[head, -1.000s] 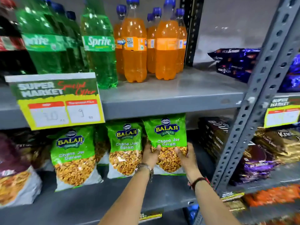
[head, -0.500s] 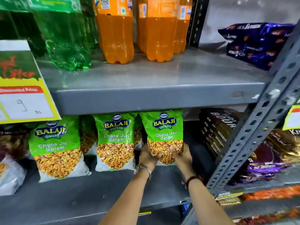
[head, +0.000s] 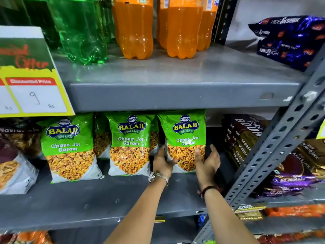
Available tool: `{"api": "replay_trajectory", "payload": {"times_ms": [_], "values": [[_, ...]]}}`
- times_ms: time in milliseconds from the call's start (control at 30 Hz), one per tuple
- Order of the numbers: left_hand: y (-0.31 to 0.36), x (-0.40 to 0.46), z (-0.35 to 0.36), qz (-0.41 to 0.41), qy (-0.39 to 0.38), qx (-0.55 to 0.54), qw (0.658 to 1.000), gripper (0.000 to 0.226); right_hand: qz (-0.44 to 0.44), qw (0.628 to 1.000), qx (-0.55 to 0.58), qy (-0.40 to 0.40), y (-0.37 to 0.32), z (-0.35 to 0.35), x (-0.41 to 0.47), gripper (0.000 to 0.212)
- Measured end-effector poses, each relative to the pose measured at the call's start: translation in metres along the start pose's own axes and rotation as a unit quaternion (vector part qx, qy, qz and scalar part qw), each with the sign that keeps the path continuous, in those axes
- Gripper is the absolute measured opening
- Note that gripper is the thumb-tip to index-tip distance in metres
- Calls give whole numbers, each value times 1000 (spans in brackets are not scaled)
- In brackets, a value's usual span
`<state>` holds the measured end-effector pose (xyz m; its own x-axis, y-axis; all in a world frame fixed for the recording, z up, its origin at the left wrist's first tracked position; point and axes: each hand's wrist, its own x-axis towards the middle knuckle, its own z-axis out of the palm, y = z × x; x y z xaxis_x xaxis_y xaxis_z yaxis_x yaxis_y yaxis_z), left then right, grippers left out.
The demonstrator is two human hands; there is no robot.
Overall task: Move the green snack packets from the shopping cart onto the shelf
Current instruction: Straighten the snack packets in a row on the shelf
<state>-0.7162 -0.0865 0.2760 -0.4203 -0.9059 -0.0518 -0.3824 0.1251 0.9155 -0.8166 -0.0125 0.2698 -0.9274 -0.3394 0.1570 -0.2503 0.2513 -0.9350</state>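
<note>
Three green Balaji snack packets stand upright along the grey middle shelf (head: 88,201): one at the left (head: 66,147), one in the middle (head: 130,143) and one at the right (head: 184,131). More green packets show behind them in the gaps. My left hand (head: 161,162) grips the right packet's lower left edge, thumb across its bottom front. My right hand (head: 208,164) is beside the packet's lower right corner with its fingers spread; only the thumb touches the front. The shopping cart is out of view.
Green and orange soda bottles (head: 135,29) stand on the upper shelf, with blue biscuit packs (head: 288,41) to the right. A yellow price sign (head: 33,76) hangs at the left. Bourbon biscuit packs (head: 241,141) sit right of my hands, behind a slanted perforated steel post (head: 281,143).
The right packet has been pushed back and stood upright on the shelf. My right hand has opened and come off its side. The camera has moved closer and lower.
</note>
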Motion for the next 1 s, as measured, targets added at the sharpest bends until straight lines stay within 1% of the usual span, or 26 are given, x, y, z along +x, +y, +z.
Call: {"api": "replay_trajectory", "payload": {"times_ms": [33,67,100,200,233,300,367,433,467,500,567,600,733,833,1000], "values": [[0,-3,-8,13,28,-20,999,54,-20,999,-7,34,-8,0,-6,51],[2,-7,-18,30,63,-21,997,49,-42,998,-9,52,-15,2,-10,43],[2,-9,-27,49,101,-6,994,45,-63,997,-12,52,-22,5,-15,36],[-4,-20,-64,91,204,27,974,29,-117,993,25,-2,-40,27,-39,20],[-8,-21,-76,90,227,36,969,29,-132,990,44,-28,-45,35,-48,19],[-18,-19,-102,45,250,62,965,41,-147,981,65,-110,-50,52,-65,23],[-30,-13,-124,-18,245,68,967,61,-128,966,38,-222,-50,69,-77,39],[-41,-6,-136,-30,200,63,977,73,-83,943,1,-322,-47,80,-85,61],[-46,-3,-139,-26,165,53,985,76,-67,934,-2,-351,-45,87,-89,68],[-50,-1,-140,-21,128,35,991,78,-59,930,-2,-363,-44,91,-91,70],[-56,1,-136,-18,77,9,997,77,-53,937,-11,-345,-42,98,-92,68],[-57,1,-133,-16,73,7,997,76,-50,942,-23,-330,-42,98,-91,65],[-56,2,-119,-16,85,-5,996,68,-51,952,-55,-297,-40,96,-83,68],[-54,0,-109,-1,74,-26,997,66,-40,962,-27,-269,-36,90,-79,68],[-54,0,-105,-7,82,-12,997,68,-33,964,-17,-262,-34,88,-79,69]]}}
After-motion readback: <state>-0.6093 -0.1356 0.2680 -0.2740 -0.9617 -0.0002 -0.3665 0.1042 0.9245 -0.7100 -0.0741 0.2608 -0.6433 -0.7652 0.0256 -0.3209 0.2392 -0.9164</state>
